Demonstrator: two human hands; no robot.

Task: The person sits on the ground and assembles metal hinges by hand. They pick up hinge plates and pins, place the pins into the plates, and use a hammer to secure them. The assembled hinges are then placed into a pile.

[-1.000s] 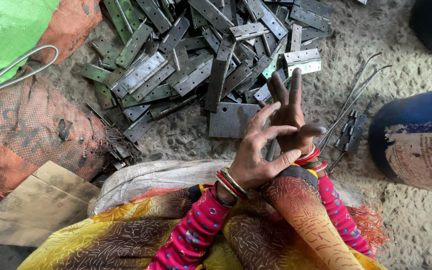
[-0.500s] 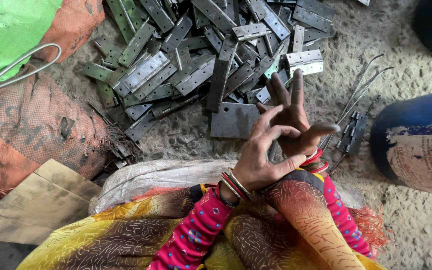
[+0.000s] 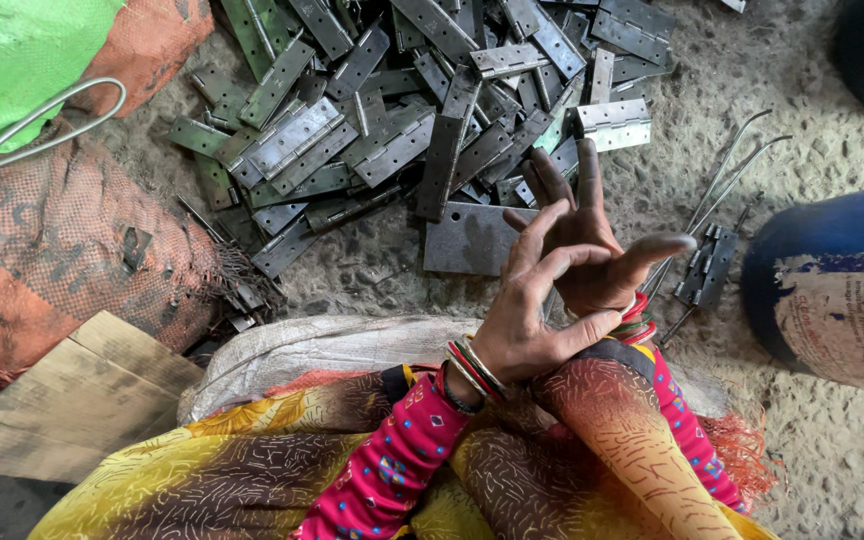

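We look down on a seated person's lap, draped in yellow and brown patterned cloth, with both hands raised over a gritty grey ground. The left hand, in a pink patterned sleeve with red and green bangles at the wrist, lies across the right hand; the two are pressed together, palm to back, with fingers spread and fanned outward. We see nothing pinched or held between them, though the inner faces of the palms are hidden.

Compared with the views a second and half a second earlier, the hands have hardly shifted place: the left thumb and fingers have opened a little wider and the right fingers stay pointed toward the heap. We judge this a rubbing or flexing of the hands and not a pick-up, so the metal pieces lie untouched.

Nearest the hands is a flat dark grey rectangular steel plate, lying on the ground just beyond the fingertips and partly under them in this view. Beyond it spreads a loose pile of grey-green punched steel hinge leaves, overlapping at all angles. To the right lie a few thin bent steel wires and a small dark assembled hinge, near a blue drum with a worn paper label. At left are an orange mesh sack, a green woven sack and a pale wooden board.
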